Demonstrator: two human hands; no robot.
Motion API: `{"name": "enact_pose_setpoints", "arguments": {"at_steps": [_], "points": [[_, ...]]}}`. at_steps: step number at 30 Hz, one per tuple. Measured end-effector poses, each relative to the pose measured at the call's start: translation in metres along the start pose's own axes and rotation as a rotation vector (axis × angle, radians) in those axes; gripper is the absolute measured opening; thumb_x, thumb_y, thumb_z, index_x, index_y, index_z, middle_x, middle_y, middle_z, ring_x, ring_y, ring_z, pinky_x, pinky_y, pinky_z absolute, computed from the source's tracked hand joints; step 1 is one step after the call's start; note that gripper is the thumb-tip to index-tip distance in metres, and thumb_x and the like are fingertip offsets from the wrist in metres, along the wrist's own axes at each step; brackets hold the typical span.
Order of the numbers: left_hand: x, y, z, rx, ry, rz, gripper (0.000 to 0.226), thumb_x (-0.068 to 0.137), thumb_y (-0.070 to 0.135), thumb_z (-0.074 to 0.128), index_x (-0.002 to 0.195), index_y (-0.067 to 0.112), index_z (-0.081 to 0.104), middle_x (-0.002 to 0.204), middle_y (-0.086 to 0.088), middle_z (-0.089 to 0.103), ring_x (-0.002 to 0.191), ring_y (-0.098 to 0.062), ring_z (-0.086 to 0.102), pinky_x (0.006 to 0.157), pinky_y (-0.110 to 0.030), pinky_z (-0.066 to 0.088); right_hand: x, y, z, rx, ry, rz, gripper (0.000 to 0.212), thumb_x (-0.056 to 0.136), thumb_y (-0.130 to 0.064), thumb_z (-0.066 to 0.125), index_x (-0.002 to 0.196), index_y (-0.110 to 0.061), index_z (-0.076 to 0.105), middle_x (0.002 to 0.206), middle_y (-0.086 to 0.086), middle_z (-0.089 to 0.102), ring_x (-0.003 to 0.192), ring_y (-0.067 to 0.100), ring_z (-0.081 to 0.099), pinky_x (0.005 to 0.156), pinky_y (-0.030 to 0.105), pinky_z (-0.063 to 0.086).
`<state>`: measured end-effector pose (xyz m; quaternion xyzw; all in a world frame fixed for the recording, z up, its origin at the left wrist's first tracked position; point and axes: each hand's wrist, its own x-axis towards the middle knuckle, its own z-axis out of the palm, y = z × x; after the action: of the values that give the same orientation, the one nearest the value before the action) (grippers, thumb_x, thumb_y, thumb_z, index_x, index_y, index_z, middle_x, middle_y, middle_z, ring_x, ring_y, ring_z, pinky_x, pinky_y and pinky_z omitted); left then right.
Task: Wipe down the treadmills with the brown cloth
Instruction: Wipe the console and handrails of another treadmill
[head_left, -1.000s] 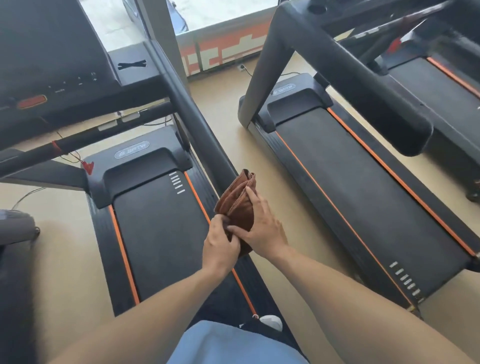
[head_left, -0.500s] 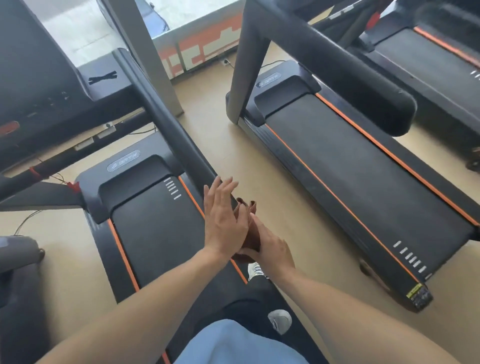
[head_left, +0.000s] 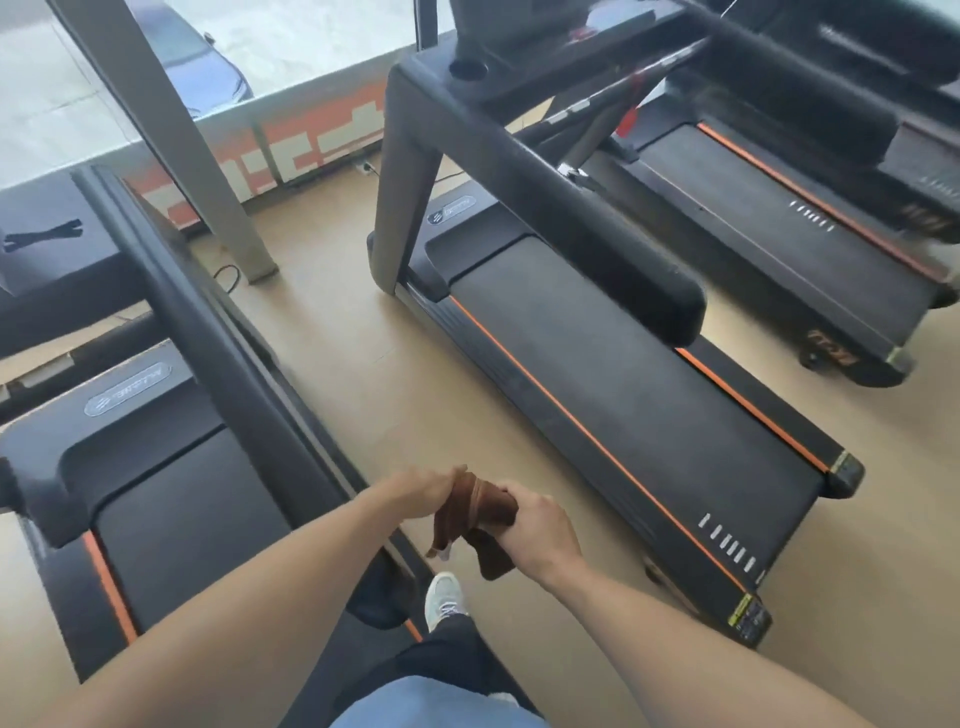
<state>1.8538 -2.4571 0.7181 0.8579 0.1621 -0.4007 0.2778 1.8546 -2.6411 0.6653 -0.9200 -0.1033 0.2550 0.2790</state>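
Observation:
A folded brown cloth (head_left: 470, 512) is held between both hands in front of me, above the gap between two treadmills. My left hand (head_left: 428, 491) grips its left end and my right hand (head_left: 535, 525) curls round its right side, with a corner hanging down. The left treadmill (head_left: 171, 499) lies under my left arm, its long black handrail (head_left: 208, 332) running diagonally. The middle treadmill (head_left: 613, 395) with orange stripes lies to the right. A third treadmill (head_left: 789, 228) is at the far right.
Beige floor (head_left: 374, 364) separates the machines. A grey pillar (head_left: 171, 135) stands at the back by the window, with a cable at its foot. My white shoe (head_left: 444, 597) stands at the left treadmill's right edge. The middle treadmill's padded handrail (head_left: 587, 228) juts toward me.
The view has swung right, toward the middle treadmill. My left hand, which was flat and raised against the cloth, now grips it. Both hands sit lower with the cloth turned sideways.

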Motion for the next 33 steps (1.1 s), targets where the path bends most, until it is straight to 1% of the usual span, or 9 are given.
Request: {"name": "enact_pose_setpoints", "arguments": {"at_steps": [3, 5, 9, 12, 16, 18, 22, 28, 33], "points": [[0.02, 0.013, 0.0, -0.669, -0.157, 0.042, 0.065, 0.104, 0.064, 0.034, 0.121, 0.012, 0.071, 0.098, -0.005, 0.074, 0.082, -0.014, 0.065, 0.101, -0.035, 0.046, 0.016, 0.003, -0.022, 0.04, 0.09, -0.015, 0.046, 0.079, -0.043, 0.067, 0.123, -0.049, 0.058, 0.097, -0.007, 0.077, 0.092, 0.024, 0.07, 0.077, 0.035, 0.054], [0.035, 0.022, -0.002, -0.891, -0.163, 0.08, 0.06, 0.098, 0.07, 0.043, 0.122, 0.023, 0.072, 0.108, -0.002, 0.078, 0.094, -0.014, 0.069, 0.095, -0.033, 0.045, 0.028, 0.0, -0.031, 0.065, 0.109, -0.075, 0.05, 0.08, -0.036, 0.07, 0.127, -0.046, 0.06, 0.107, -0.009, 0.076, 0.098, 0.02, 0.069, 0.082, 0.031, 0.054], [0.06, 0.049, -0.019, -1.124, 0.054, 0.076, 0.029, 0.1, 0.033, 0.063, 0.125, 0.019, 0.067, 0.107, -0.005, 0.078, 0.098, -0.018, 0.074, 0.081, -0.034, 0.062, 0.061, -0.006, -0.046, 0.23, 0.056, -0.218, 0.063, 0.079, -0.019, 0.072, 0.141, -0.027, 0.061, 0.142, -0.014, 0.057, 0.134, 0.007, 0.051, 0.106, 0.003, 0.026], [0.083, 0.063, -0.032, -1.194, 0.199, 0.119, 0.017, 0.106, 0.018, 0.053, 0.118, 0.024, 0.063, 0.111, -0.008, 0.072, 0.094, -0.021, 0.071, 0.067, -0.035, 0.064, 0.095, -0.008, -0.059, 0.365, 0.03, -0.211, 0.057, 0.079, -0.025, 0.055, 0.135, -0.026, 0.066, 0.149, -0.014, 0.047, 0.138, -0.003, 0.039, 0.11, 0.004, 0.02], [0.131, 0.079, -0.04, -1.163, 0.367, 0.253, 0.029, 0.108, 0.009, 0.044, 0.11, 0.027, 0.066, 0.106, -0.009, 0.074, 0.087, -0.02, 0.073, 0.066, -0.037, 0.064, 0.162, 0.0, -0.068, 0.726, 0.238, 0.025, 0.033, 0.086, -0.034, 0.048, 0.109, -0.029, 0.072, 0.123, -0.008, 0.067, 0.117, 0.005, 0.06, 0.107, 0.029, 0.045], [0.161, 0.089, -0.034, -1.123, 0.449, 0.289, 0.032, 0.107, 0.006, 0.045, 0.103, 0.029, 0.067, 0.101, -0.005, 0.075, 0.092, -0.023, 0.073, 0.081, -0.045, 0.062, 0.198, 0.019, -0.066, 0.81, 0.246, 0.156, 0.014, 0.095, -0.039, 0.06, 0.101, -0.029, 0.067, 0.11, -0.005, 0.071, 0.106, 0.015, 0.067, 0.092, 0.029, 0.052], [0.23, 0.11, -0.014, -1.107, 0.618, 0.346, 0.034, 0.103, 0.003, 0.051, 0.096, 0.031, 0.07, 0.098, 0.005, 0.073, 0.1, -0.02, 0.068, 0.096, -0.04, 0.053, 0.256, 0.076, -0.044, 0.814, 0.122, 0.191, 0.033, 0.102, -0.048, 0.059, 0.088, -0.02, 0.068, 0.082, 0.001, 0.069, 0.073, 0.019, 0.067, 0.049, 0.017, 0.046], [0.249, 0.166, 0.038, -1.265, 0.784, 0.34, 0.026, 0.097, 0.006, 0.055, 0.102, 0.022, 0.074, 0.103, -0.002, 0.076, 0.1, -0.017, 0.068, 0.089, -0.03, 0.053, 0.259, 0.148, -0.059, 0.274, 0.365, -0.079, 0.046, 0.104, -0.054, 0.045, 0.092, -0.016, 0.069, 0.1, 0.008, 0.074, 0.097, 0.033, 0.066, 0.079, 0.041, 0.048], [0.223, 0.213, 0.017, -1.471, 0.721, 0.567, 0.017, 0.098, 0.008, 0.06, 0.107, 0.016, 0.072, 0.098, -0.008, 0.076, 0.09, -0.016, 0.07, 0.071, -0.025, 0.058, 0.238, 0.143, -0.14, 0.494, 0.525, -0.376, 0.024, 0.104, -0.041, 0.051, 0.104, -0.027, 0.071, 0.099, -0.014, 0.073, 0.098, 0.012, 0.067, 0.089, 0.035, 0.053]]}}
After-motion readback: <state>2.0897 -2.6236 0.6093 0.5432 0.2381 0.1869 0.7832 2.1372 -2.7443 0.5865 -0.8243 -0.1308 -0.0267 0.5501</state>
